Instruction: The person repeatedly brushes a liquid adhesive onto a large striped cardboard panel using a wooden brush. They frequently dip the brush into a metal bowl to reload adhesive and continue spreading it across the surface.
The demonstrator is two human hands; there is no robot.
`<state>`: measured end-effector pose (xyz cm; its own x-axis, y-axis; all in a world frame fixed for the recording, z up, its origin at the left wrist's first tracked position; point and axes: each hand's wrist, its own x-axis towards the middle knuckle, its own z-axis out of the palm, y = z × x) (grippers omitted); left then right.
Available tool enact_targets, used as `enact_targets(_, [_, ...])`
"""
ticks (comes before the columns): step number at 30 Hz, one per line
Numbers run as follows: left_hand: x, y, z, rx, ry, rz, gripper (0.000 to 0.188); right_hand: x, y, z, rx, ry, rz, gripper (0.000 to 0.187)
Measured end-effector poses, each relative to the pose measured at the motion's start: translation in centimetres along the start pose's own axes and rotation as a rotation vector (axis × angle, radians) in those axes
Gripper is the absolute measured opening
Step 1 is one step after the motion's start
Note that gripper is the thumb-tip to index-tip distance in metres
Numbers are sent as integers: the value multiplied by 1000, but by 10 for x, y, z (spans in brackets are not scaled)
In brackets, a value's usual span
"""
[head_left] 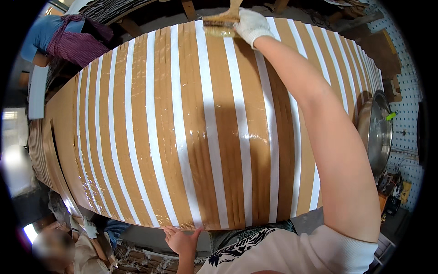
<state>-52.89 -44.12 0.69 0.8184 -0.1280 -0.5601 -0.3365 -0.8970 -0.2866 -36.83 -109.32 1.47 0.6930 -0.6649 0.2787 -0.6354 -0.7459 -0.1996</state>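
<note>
My right hand (252,28), in a white knit glove, grips a wide flat brush (221,21) with a pale wooden handle. Its bristles press on the far edge of a big spread of brown strips (228,132) that alternate with white bands. A wet gloss covers much of the spread, most of all on the left and middle. At the near edge lies my bare left hand (183,241), thumb and fingers apart, touching the rim of the strips. My right arm stretches over the right part of the spread and hides some of it.
A round metal basin (379,132) with a green clip stands at the right end. Another person (68,41) in blue and purple is at the far left, and one with white gloves (90,228) at the near left. A white pegboard (408,114) lines the right side.
</note>
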Motion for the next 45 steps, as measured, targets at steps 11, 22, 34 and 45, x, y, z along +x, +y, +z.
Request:
enact_targets(11, [-5, 8, -34, -33, -21, 106, 114, -162, -6, -47, 251, -52, -297, 21])
enact_targets(22, [-11, -3, -1, -22, 189, 126, 132, -523, -16, -172, 335, -416, -358, 19])
enact_targets(34, [-15, -8, -5, 6, 142, 147, 100, -549, -24, -148, 156, -156, -197, 27])
enact_targets(45, [-8, -5, -9, 28, 117, 143, 93, -522, -76, -171, 307, -249, -259, 20])
